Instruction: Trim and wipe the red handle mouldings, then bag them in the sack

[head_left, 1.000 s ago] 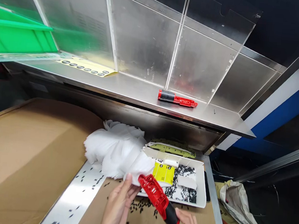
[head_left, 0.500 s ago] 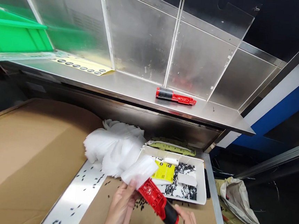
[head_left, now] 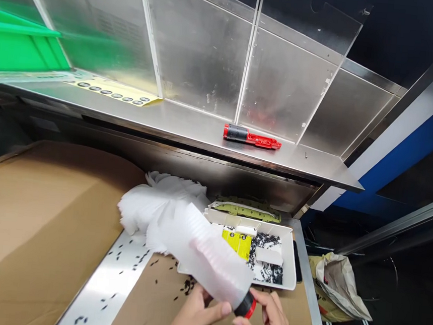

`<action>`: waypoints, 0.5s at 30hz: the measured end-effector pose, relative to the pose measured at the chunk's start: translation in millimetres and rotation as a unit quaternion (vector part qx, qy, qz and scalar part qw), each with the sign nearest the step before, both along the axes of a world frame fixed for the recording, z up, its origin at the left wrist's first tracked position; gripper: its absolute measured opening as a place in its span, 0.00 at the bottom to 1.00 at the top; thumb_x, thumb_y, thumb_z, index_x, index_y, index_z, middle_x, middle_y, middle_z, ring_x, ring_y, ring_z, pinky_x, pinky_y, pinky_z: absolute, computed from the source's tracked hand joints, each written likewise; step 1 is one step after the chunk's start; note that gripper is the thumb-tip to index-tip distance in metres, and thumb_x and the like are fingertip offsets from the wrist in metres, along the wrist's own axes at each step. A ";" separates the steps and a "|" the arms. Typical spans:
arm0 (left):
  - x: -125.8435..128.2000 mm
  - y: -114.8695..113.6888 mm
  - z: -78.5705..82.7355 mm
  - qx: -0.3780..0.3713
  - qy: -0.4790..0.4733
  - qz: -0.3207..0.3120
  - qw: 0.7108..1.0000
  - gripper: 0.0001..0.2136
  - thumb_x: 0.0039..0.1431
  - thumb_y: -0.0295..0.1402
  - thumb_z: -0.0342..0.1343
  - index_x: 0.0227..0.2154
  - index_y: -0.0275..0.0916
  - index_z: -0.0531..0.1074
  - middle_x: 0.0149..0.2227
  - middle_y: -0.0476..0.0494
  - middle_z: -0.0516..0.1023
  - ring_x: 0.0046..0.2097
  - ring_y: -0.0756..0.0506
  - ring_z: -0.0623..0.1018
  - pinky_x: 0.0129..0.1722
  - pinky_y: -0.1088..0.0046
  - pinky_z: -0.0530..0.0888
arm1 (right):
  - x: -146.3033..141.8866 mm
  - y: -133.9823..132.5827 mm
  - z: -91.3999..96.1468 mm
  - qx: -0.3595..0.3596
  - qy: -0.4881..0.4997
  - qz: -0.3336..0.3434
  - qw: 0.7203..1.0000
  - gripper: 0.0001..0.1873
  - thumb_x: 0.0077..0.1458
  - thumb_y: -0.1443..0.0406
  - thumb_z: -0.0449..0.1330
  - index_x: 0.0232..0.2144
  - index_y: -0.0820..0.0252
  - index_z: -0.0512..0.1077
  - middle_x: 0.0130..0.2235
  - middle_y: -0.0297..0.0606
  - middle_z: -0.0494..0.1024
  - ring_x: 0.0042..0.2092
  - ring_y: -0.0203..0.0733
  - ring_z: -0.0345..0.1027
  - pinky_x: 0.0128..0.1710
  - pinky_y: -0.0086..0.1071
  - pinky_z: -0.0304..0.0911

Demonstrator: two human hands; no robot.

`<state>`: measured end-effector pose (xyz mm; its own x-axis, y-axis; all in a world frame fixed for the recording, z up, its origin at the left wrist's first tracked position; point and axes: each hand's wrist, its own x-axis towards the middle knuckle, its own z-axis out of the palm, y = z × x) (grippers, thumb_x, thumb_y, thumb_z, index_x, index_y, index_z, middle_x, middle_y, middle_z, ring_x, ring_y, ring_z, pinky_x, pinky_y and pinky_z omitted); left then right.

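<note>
And the right hand (head_left: pixel 269 321) has it at the near end, thumb and fingers closed on the red-rimmed black end of a long red-and-black plastic casing (head_left: pixel 244 306)! The left hand (head_left: pixel 201 310) comes in alongside, thumb pressed on the lower edge of a flat, translucent white foam sleeve (head_left: pixel 213 266), its fingers tucked largely out of sight underneath. What a change: half a second ago the sleeve covers only the far tip and the red body lies bare; now it swallows that whole body, which glows faintly pink through the foam, and just the black-and-red end pokes out. The left hand has slid down from that tip to sit close beside the right, so the covering looks most of the way done. The wrapped casing hangs slanted over the brown work surface (head_left: pixel 139 310), its sleeve overlapping the near-left part of a white plastic tray (head_left: pixel 292 260). Behind it fans a heap of white foam sheets (head_left: pixel 166 193), and up on the brushed-metal shelf (head_left: pixel 189 122) a second red-and-black casing (head_left: pixel 252 137) lies bare, unmoved through it all.
</note>
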<state>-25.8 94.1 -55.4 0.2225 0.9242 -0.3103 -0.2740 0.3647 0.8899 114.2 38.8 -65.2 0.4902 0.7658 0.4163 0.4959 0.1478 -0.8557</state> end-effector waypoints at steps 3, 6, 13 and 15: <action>-8.4 -5.7 -3.4 0.008 -0.003 -0.069 0.998 0.34 0.26 0.50 0.73 0.40 0.37 0.77 0.47 0.29 0.80 0.52 0.26 0.74 0.56 0.48 0.67 | 3.6 -1.6 1.1 -0.028 -0.010 0.008 1.000 0.26 0.43 0.39 0.64 0.30 0.53 0.80 0.21 0.36 0.69 0.22 0.40 0.56 0.21 0.33 0.52; -17.8 -6.4 -12.0 -0.029 -0.126 -0.068 0.989 0.36 0.31 0.53 0.71 0.44 0.38 0.76 0.51 0.32 0.78 0.57 0.29 0.71 0.59 0.52 0.64 | 5.0 -3.3 -2.7 -0.028 -0.035 0.013 0.999 0.26 0.44 0.38 0.62 0.31 0.52 0.79 0.21 0.36 0.69 0.23 0.42 0.60 0.24 0.33 0.57; -6.6 -3.3 -13.6 -0.218 -0.304 0.164 0.913 0.23 0.63 0.30 0.52 0.60 0.36 0.60 0.44 0.35 0.82 0.48 0.40 0.80 0.48 0.62 0.76 | -8.7 4.3 -3.9 0.023 -0.189 0.054 0.980 0.22 0.55 0.45 0.59 0.40 0.55 0.73 0.32 0.40 0.78 0.32 0.47 0.70 0.31 0.36 0.63; -1.5 -4.9 -12.9 -0.280 -0.313 0.173 0.891 0.20 0.65 0.28 0.50 0.59 0.32 0.61 0.38 0.36 0.83 0.39 0.42 0.82 0.42 0.65 0.79 | -10.9 7.3 1.1 0.026 -0.200 0.071 0.977 0.26 0.54 0.44 0.58 0.45 0.56 0.70 0.36 0.42 0.79 0.36 0.49 0.71 0.33 0.37 0.65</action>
<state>-27.3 89.2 -68.3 0.2455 0.7104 -0.6596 -0.8353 0.5003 0.2280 103.3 46.1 -64.1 0.1701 0.7872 0.5928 0.7608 0.2774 -0.5867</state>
